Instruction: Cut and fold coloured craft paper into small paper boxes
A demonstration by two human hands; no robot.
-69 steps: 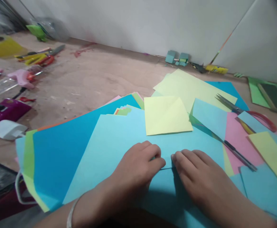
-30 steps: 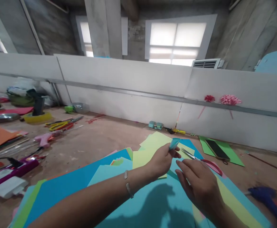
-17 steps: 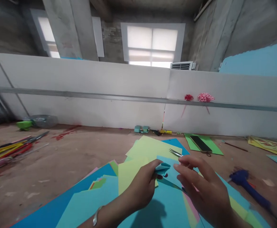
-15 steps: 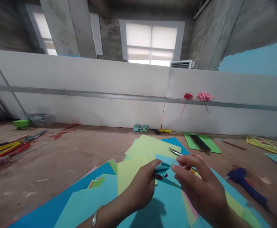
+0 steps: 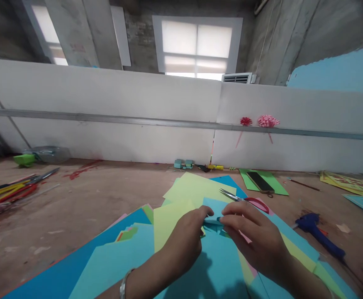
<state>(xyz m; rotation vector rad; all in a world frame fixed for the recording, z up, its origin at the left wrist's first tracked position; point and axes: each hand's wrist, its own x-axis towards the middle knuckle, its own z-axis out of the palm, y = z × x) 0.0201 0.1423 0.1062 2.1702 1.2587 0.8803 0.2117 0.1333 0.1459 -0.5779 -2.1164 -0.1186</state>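
A small folded piece of light blue paper (image 5: 212, 221) is held between my two hands above the pile of coloured sheets. My left hand (image 5: 189, 232) pinches its left end between thumb and fingers. At its right end, the fingertips of my right hand (image 5: 256, 236) are closed on the paper. Parts of the folds are hidden behind my fingers. Just beyond my right hand lie red-handled scissors (image 5: 237, 196), blades pointing left. Under my hands are light blue sheets (image 5: 221, 261) and pale yellow sheets (image 5: 171, 222).
On the right are a blue glue gun (image 5: 320, 236), a phone (image 5: 260, 182) on green paper (image 5: 246, 178), and a brush (image 5: 304, 184). Several scissors and tools (image 5: 10, 193) lie at the left. A white partition (image 5: 106, 141) stands behind, with pink flowers (image 5: 268, 121) on its rail.
My right fingertips have come onto the paper's right end, and the folded piece is now flatter and tilted away. Red scissor handles have come into fuller view. The whole view has shifted slightly.
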